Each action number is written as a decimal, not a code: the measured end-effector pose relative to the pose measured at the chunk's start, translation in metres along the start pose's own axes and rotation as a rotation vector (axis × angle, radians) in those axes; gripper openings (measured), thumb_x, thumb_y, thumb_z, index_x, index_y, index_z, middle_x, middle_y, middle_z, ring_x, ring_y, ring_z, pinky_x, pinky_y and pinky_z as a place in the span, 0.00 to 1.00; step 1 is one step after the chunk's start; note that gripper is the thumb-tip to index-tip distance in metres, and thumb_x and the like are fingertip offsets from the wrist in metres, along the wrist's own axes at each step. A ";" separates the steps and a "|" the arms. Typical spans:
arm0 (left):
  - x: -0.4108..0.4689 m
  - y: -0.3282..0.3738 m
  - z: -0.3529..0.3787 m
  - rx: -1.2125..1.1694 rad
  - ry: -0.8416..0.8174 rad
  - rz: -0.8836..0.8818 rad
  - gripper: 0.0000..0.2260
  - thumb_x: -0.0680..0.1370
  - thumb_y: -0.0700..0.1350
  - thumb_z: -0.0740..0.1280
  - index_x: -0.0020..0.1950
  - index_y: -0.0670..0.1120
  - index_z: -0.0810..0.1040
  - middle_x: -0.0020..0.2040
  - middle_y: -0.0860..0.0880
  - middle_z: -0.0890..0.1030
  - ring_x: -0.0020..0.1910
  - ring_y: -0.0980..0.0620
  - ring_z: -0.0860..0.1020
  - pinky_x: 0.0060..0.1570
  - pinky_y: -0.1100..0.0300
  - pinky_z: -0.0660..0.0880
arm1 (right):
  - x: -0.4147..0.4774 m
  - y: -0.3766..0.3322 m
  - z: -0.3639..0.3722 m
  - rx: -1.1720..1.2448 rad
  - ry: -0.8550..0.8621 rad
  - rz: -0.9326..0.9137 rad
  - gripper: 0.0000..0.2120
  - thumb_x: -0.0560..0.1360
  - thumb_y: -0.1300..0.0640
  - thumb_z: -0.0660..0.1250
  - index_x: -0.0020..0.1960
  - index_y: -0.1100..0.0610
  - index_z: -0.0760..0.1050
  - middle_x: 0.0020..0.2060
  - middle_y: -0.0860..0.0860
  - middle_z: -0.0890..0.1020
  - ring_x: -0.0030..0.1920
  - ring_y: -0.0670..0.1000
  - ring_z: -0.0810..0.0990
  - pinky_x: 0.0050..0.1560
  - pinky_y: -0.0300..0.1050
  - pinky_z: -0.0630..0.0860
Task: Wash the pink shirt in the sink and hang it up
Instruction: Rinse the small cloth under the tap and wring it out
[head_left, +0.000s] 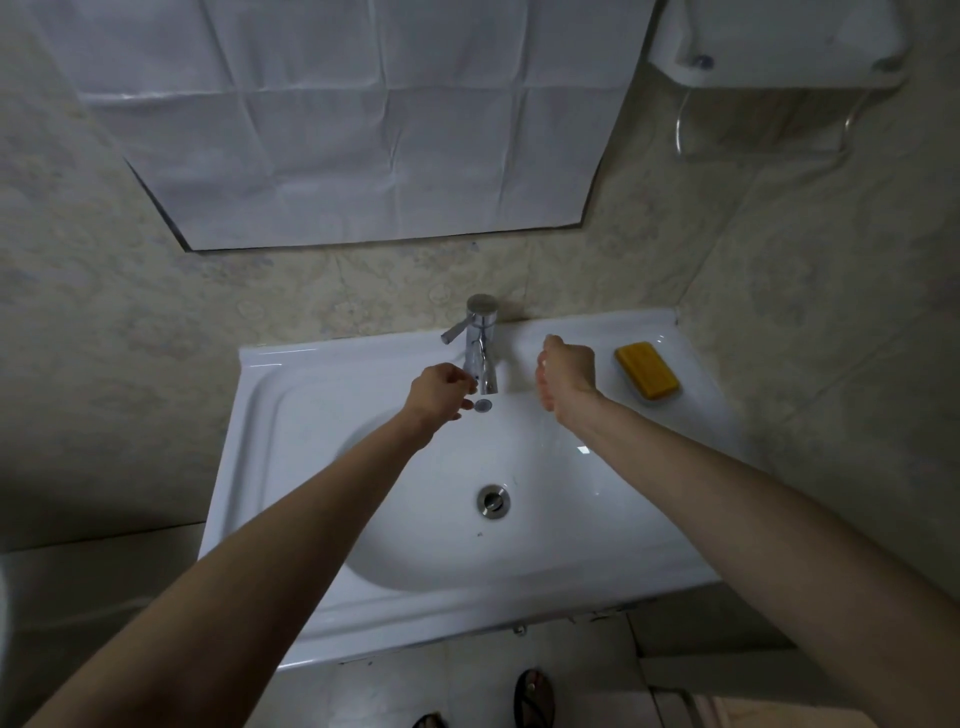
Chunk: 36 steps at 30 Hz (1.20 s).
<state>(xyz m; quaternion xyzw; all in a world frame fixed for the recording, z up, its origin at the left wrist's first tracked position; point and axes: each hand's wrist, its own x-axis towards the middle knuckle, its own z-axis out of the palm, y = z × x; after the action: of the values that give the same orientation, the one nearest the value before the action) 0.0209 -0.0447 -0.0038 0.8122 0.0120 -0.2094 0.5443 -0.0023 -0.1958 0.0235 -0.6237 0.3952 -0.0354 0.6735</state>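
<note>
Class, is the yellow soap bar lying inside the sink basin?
No, the yellow soap bar rests on the sink deck, right of the faucet.

A yellow bar of soap (647, 376) lay flat on the right, near the corner of the wall. A shiny metal tap (482, 338) stood upright, its handle poking left. Above it hung a creased white sheet (363, 119). A white box (779, 41) sat high on the right with a metal rail (680, 130) under it. Black sandals (535, 696) showed on the floor.
</note>
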 end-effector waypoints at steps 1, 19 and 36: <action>0.000 0.001 0.000 0.005 -0.009 0.003 0.08 0.79 0.37 0.58 0.51 0.41 0.76 0.50 0.46 0.80 0.44 0.48 0.80 0.46 0.57 0.77 | 0.000 -0.002 0.000 -0.011 -0.002 -0.007 0.18 0.79 0.57 0.54 0.30 0.55 0.62 0.24 0.50 0.65 0.13 0.45 0.59 0.19 0.29 0.55; -0.011 0.028 0.021 -0.206 -0.197 0.067 0.19 0.75 0.41 0.70 0.64 0.43 0.70 0.58 0.43 0.77 0.54 0.45 0.78 0.54 0.48 0.78 | -0.004 -0.002 -0.014 0.281 -0.507 0.096 0.23 0.79 0.61 0.56 0.73 0.63 0.62 0.62 0.67 0.74 0.58 0.64 0.77 0.62 0.50 0.73; -0.012 0.106 0.031 -0.304 -0.180 0.404 0.10 0.75 0.29 0.63 0.45 0.44 0.74 0.42 0.47 0.78 0.37 0.57 0.78 0.35 0.69 0.75 | 0.006 -0.047 -0.087 -0.241 -0.455 -0.328 0.06 0.69 0.55 0.72 0.39 0.51 0.75 0.36 0.48 0.77 0.42 0.48 0.72 0.46 0.45 0.64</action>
<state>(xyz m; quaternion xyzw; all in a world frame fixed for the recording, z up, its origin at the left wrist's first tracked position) 0.0257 -0.1126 0.0840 0.6852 -0.1675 -0.1639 0.6896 -0.0281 -0.2799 0.0691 -0.7466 0.1298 0.0442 0.6510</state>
